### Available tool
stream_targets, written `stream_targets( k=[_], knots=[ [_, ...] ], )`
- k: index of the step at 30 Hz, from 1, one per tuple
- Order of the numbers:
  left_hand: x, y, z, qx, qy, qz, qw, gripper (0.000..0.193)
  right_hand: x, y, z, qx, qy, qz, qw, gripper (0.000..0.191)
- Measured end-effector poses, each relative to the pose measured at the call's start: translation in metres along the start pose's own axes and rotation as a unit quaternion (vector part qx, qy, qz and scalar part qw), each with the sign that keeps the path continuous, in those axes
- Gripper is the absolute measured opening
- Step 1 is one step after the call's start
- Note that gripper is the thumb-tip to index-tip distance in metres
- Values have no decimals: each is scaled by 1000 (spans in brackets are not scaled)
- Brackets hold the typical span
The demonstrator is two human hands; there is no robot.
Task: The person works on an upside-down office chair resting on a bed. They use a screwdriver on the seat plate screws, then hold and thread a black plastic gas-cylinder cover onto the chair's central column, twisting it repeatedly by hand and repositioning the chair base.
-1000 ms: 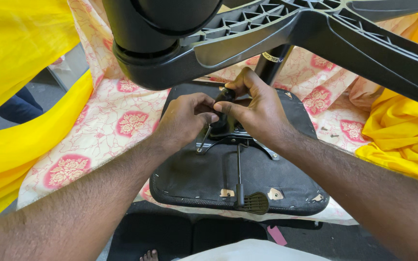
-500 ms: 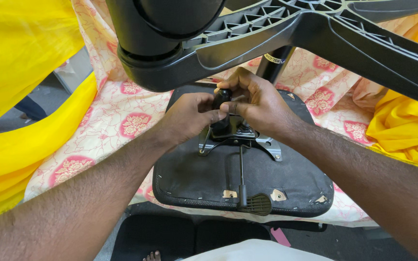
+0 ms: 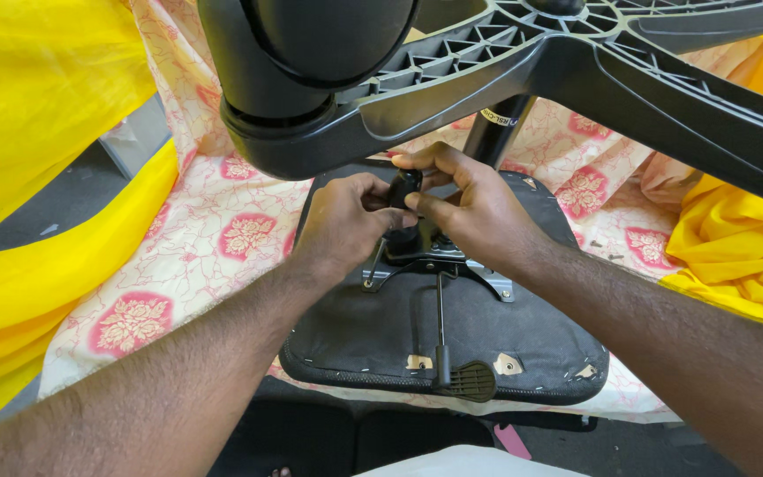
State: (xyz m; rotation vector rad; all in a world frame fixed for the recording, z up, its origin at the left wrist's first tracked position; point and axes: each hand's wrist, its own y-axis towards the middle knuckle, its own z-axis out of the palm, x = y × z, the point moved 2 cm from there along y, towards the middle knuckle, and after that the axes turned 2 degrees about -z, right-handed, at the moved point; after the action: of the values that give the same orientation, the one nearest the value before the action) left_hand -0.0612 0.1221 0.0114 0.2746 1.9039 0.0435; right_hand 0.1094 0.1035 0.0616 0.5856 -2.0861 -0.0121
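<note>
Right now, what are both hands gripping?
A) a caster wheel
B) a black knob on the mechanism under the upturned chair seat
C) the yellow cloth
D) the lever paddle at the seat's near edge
B: the left hand and right hand meet around the black knob above the seat.

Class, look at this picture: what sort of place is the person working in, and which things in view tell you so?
Probably a home or small makeshift workspace, not a proper workshop. An upturned office chair seat lies on a floral cloth, with yellow fabric draped around it.
</note>
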Motion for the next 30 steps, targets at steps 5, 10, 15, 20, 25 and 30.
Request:
stream_targets(
  k=[5, 10, 15, 20, 25, 30],
  knots=[
    [-4, -14, 5, -76, 49, -3, 996, 41, 8, 2, 8, -15, 32, -51, 998, 30],
    [-2, -17, 0, -83, 67, -22, 994, 47, 10, 13, 15, -6, 86, 5, 996, 26],
    [1, -12, -7, 28, -113, 47, 992, 42, 10, 15, 23, 37, 138, 3, 990, 26],
    [4, -10, -23, 100, -138, -31, 985, 34, 3, 14, 18, 52, 141, -63, 987, 28],
    [8, -7, -29, 88, -68, -77, 991, 29, -6, 15, 18, 46, 154, -73, 984, 25],
    [10, -1, -22, 57, -126, 33, 990, 26, -2, 12, 21, -2, 102, -70, 992, 28]
  ],
)
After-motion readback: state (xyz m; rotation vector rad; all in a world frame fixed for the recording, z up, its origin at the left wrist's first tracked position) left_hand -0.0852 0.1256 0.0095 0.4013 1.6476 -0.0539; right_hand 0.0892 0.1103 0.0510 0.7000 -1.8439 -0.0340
